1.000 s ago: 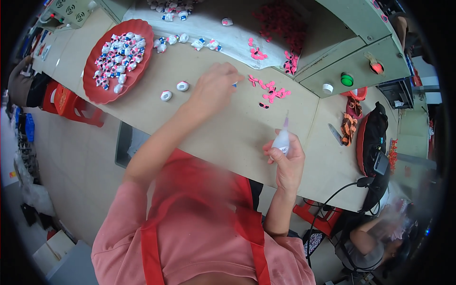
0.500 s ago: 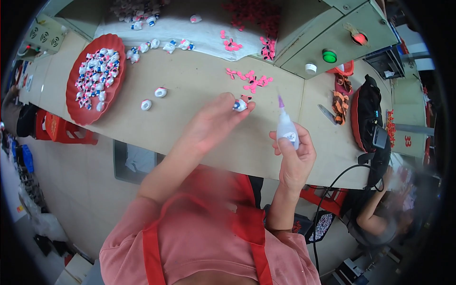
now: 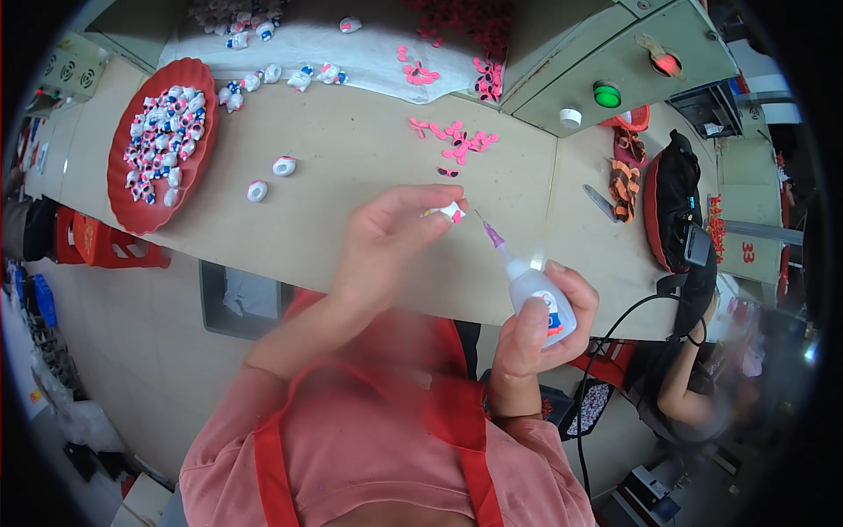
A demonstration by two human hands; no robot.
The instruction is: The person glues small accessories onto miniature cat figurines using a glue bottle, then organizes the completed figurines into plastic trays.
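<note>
Between the thumb and fingertips of my left hand (image 3: pixel 373 246) is a small white figurine (image 3: pixel 454 212) with pink on it, held just above the bench. My right hand (image 3: pixel 527 344) is wrapped round a clear plastic squeeze bottle (image 3: pixel 529 288), tilted up and to the left. Its purple needle tip (image 3: pixel 493 234) points at the figurine, with a small gap between them. A pink and black piece (image 3: pixel 449 173) lies just beyond my left fingers. Farther back is a loose cluster of pink pieces (image 3: pixel 458 143). Two white pieces (image 3: pixel 284 166) lie to the left.
A red scalloped tray (image 3: pixel 117 180) full of figurines stands at the left. More figurines (image 3: pixel 300 78) and pink pieces lie along a white cloth (image 3: pixel 373 70) at the back. A green-grey control box (image 3: pixel 606 61) is back right, near a blade (image 3: pixel 600 202) and a black bag (image 3: pixel 676 202). Another person's arm (image 3: pixel 689 386) shows lower right.
The squeeze bottle has tipped leftward, bringing its needle close to the figurine. My left hand has turned the figurine and lowered slightly. The whole view has shifted a little.
</note>
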